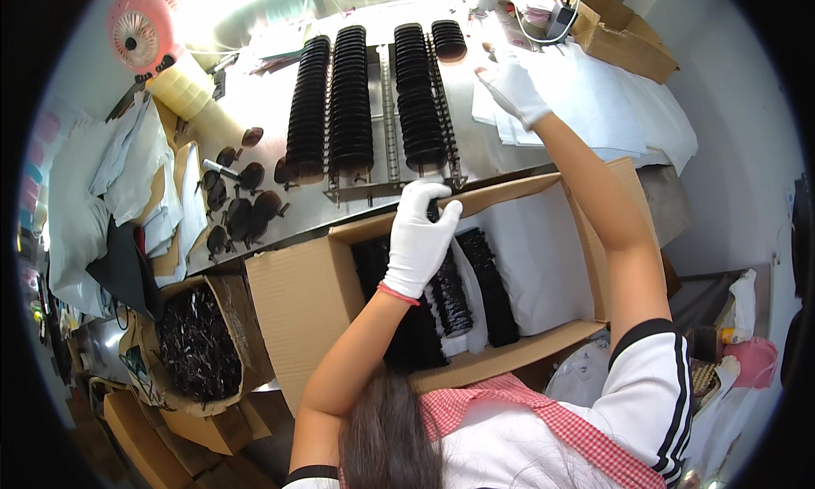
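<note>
My left hand (420,243), in a white glove with a red cuff, is above an open cardboard box (293,319). Its thumb and fingers are closed round a short dark stack of what look like lenses (434,210). Below it, rows of black lenses (486,277) lie in the box, parted by white paper (539,260). My gloved right hand (516,92) reaches over the table beside white sheets (586,98), fingers apart, some fingertips bare. Between the hands stands a metal rack (386,107) with long columns of dark round lenses (351,98) and one shorter column (448,41).
Loose dark lenses (242,217) and a pen (222,169) lie on the metal table at left. A pink fan (144,30) stands behind yellow rolls (181,86). A carton of dark scraps (199,345) sits at lower left, and another cardboard box (624,39) at far right.
</note>
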Tool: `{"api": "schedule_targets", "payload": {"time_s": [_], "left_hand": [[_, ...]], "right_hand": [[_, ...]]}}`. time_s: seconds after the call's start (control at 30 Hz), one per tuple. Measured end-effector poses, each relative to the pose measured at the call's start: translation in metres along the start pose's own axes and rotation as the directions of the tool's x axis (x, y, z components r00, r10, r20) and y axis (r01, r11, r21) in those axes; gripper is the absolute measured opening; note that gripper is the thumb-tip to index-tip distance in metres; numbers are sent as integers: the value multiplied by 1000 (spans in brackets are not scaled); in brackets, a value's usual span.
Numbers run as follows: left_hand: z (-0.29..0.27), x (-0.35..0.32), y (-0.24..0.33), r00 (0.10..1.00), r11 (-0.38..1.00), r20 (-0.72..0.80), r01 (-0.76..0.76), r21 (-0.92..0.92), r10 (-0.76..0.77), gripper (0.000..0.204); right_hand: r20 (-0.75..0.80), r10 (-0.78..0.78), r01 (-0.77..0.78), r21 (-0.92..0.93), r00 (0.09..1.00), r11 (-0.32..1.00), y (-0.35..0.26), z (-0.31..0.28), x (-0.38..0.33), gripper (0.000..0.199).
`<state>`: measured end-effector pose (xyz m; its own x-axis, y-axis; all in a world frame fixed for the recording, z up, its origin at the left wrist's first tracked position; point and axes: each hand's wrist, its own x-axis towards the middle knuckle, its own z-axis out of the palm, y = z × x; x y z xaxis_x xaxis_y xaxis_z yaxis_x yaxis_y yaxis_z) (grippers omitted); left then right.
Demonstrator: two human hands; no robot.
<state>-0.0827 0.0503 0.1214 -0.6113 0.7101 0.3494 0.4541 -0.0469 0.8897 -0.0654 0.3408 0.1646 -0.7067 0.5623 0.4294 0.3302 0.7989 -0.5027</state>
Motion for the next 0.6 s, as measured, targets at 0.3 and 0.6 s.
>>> {"api": "schedule_targets", "payload": {"time_s": [0.3,0.6], "left_hand": [[-9,44,-11,957,962,243,92,255,-156,35],[-34,72,4,662,846,581,524,94,-474,40]], "right_hand": [[316,-12,-130,423,949,897,41,44,90,59],[84,-175,175,9,981,985,43,91,64,47]]}}
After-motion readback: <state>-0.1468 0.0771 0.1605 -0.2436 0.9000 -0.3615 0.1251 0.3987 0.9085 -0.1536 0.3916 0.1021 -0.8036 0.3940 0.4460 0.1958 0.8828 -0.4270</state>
